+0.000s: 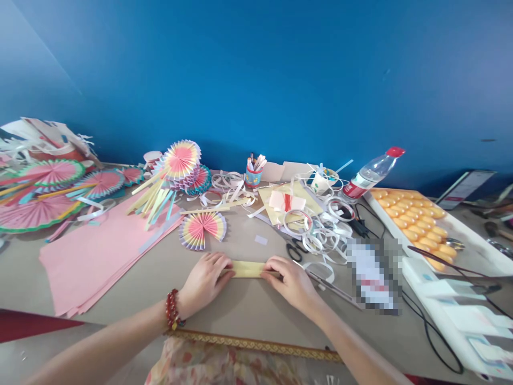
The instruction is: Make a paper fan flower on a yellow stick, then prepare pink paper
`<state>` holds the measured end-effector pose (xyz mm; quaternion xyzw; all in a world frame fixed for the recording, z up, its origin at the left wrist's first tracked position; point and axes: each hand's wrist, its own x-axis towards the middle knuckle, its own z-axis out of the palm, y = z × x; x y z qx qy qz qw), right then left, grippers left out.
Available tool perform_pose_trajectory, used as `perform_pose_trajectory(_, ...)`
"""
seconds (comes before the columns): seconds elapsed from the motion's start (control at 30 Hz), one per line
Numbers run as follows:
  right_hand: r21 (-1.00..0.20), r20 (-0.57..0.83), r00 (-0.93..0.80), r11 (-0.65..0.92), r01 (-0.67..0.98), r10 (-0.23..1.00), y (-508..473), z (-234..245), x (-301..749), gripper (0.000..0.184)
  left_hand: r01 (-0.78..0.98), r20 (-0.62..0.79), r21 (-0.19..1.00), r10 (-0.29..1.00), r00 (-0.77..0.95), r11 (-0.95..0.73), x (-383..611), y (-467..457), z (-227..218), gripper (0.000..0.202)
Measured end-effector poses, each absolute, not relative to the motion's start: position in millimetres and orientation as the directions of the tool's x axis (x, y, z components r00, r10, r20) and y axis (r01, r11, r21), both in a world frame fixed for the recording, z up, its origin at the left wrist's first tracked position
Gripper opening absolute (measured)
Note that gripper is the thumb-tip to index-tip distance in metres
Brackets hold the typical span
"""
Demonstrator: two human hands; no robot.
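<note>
Fan (200,225) behind the strip (247,269), sheets (100,256) left, scissors (295,244) right, pen cup (254,178) farther back, seemingly near the wall (256,75)

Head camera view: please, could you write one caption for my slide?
Left hand and right hand hold a yellow paper strip near a pleated paper fan.

Left-wrist bracelet (172,307) of red beads — pale patterned clothing (216,366), perhaps floral.

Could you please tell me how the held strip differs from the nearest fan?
The strip is a narrow, straight band; the fan is pleated and spread nearly round. The strip is pale yellow; the fan pink with a yellow and purple edge. The left hand and right hand hold the strip; the fan lies on the table. Both look like paper.
</note>
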<state>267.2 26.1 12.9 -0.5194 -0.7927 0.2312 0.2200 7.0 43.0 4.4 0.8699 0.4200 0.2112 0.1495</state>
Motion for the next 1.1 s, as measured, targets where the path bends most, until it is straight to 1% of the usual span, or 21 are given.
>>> perform_pose_trajectory(0.07,-0.579,0.121,-0.358,0.359,0.732,0.926,24.7,11.4,265.5,0.018,0.681,0.251,0.372,0.774,0.581,-0.631,7.4,40.4,7.2,0.015)
perform_pose_trajectory(0.13,-0.555,0.142,-0.359,0.374,0.743,0.923,23.4,11.1,264.3,0.020,0.689,0.273,0.252,0.734,0.622,-0.679,8.7,32.5,12.9,0.017)
perform_pose_trajectory(0.2,-0.540,0.158,-0.371,0.395,0.743,0.915,23.0,11.5,263.5,0.018,0.665,0.286,0.131,0.670,0.685,-0.736,11.3,19.1,19.9,0.025)
perform_pose_trajectory(0.27,-0.540,0.169,-0.385,0.412,0.734,0.907,23.2,11.9,263.0,0.016,0.591,0.254,0.081,0.590,0.767,-0.803,15.0,3.3,25.3,0.037)
perform_pose_trajectory(0.33,-0.542,0.183,-0.380,0.415,0.731,0.907,23.6,11.8,262.5,0.016,0.514,0.178,0.086,0.521,0.835,-0.853,18.7,-10.0,26.4,0.050)
perform_pose_trajectory(0.37,-0.542,0.192,-0.371,0.413,0.732,0.909,23.7,11.4,262.4,0.016,0.507,0.149,0.095,0.516,0.844,-0.857,20.2,-14.6,25.0,0.058)
perform_pose_trajectory(0.43,-0.542,0.206,-0.358,0.411,0.733,0.911,23.3,10.2,262.4,0.016,0.529,0.089,0.110,0.539,0.838,-0.841,21.7,-18.8,20.0,0.071)
perform_pose_trajectory(0.5,-0.546,0.205,-0.361,0.413,0.729,0.910,22.7,8.6,263.1,0.015,0.558,0.048,0.119,0.566,0.823,-0.821,21.2,-18.0,14.8,0.078)
perform_pose_trajectory(0.67,-0.546,0.168,-0.379,0.406,0.733,0.910,23.0,6.3,265.1,0.015,0.583,0.015,0.131,0.589,0.808,-0.802,17.3,-12.4,11.2,0.085)
perform_pose_trajectory(0.77,-0.540,0.172,-0.377,0.407,0.737,0.910,23.8,5.8,264.7,0.016,0.585,0.021,0.158,0.595,0.803,-0.795,16.2,-12.2,9.8,0.090)
perform_pose_trajectory(0.97,-0.503,0.234,-0.342,0.414,0.758,0.910,23.7,4.4,263.2,0.016,0.565,0.057,0.206,0.587,0.808,-0.799,14.9,-14.2,4.4,0.090)
perform_pose_trajectory(1.1,-0.491,0.234,-0.351,0.421,0.762,0.907,24.4,4.8,263.3,0.016,0.566,0.059,0.216,0.589,0.806,-0.796,15.2,-15.0,4.7,0.088)
